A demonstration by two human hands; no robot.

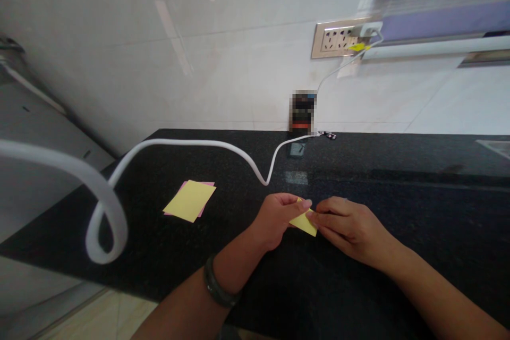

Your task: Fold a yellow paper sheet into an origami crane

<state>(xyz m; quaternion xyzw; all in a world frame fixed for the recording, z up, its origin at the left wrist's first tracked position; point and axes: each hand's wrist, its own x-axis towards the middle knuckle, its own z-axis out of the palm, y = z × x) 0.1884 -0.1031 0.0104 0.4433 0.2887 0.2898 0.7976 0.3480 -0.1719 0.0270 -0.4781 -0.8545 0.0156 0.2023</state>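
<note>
My left hand (277, 219) and my right hand (347, 226) meet over a small folded yellow paper (305, 222) on the black counter (398, 196). Both hands pinch it, the left from the left side and the right from the right side, with fingers closed on its edges. A dark band sits on my left wrist. To the left lies a flat yellow sheet (190, 200) stacked on a pink sheet (204, 207), untouched.
A thick white cable (191, 143) loops across the counter's left part toward a small device (303, 112) leaning on the wall. A thin cord rises to a wall socket (338, 40). A sink edge (494, 146) shows at far right.
</note>
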